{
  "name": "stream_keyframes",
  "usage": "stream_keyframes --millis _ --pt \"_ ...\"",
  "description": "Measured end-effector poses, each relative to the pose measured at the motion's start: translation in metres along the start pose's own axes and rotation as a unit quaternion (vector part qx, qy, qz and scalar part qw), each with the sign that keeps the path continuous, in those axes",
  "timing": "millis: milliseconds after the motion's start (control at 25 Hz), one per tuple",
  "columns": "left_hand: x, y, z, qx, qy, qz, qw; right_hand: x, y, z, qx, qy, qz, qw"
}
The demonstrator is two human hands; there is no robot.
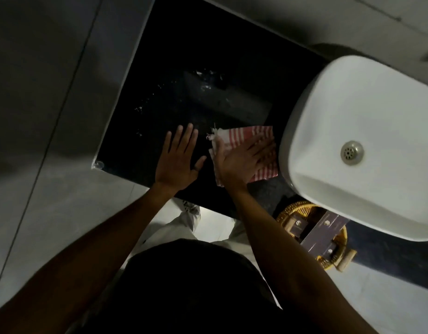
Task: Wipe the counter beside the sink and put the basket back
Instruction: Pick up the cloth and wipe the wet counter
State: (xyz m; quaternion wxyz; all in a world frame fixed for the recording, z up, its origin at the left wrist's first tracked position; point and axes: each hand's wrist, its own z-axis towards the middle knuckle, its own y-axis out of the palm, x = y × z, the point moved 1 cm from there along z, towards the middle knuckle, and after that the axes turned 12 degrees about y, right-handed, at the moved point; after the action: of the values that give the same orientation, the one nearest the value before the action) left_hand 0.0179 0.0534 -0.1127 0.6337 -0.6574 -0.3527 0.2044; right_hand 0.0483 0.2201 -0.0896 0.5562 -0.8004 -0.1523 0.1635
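- The black bench (184, 56) fills the middle of the view, glossy, with pale wet streaks and droplets on its far half
- A white sink (367, 112) sits on the bench at the right, its metal drain (352, 152) near the centre of the bowl
- The basket (311, 235), woven and golden, sits at the bench's near edge, just below the sink's near rim, with small boxes inside it; a purple box (322, 233) lies across the top
- A red and white striped cloth (246, 135) lies flat on the bench, right beside the sink
- The right hand (241, 162) presses down on the cloth, fingers spread, not clenched
- The left hand (178, 160) rests flat on the bare bench just beside the cloth, fingers splayed, holding nothing
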Motion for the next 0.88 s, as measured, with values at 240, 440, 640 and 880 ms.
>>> stream_keyframes --millis 240,440,640,880 --pt "0.001 0.006 0.001 0.050 0.002 -0.010 0.999 -0.068 -0.015 0.077 0.022 -0.179 -0.049 0.982" --pt "0.000 0.016 0.000 0.076 0.010 -0.017 0.997 -0.139 -0.013 0.110 0.011 -0.370 -0.124 0.921" --pt "0.001 0.004 -0.003 0.079 -0.009 0.000 0.997 -0.169 -0.018 0.107 -0.019 -0.511 -0.240 0.825" --pt "-0.025 -0.053 0.043 0.184 0.008 -0.094 0.978 -0.104 -0.042 0.092 0.079 -0.293 0.021 0.952"
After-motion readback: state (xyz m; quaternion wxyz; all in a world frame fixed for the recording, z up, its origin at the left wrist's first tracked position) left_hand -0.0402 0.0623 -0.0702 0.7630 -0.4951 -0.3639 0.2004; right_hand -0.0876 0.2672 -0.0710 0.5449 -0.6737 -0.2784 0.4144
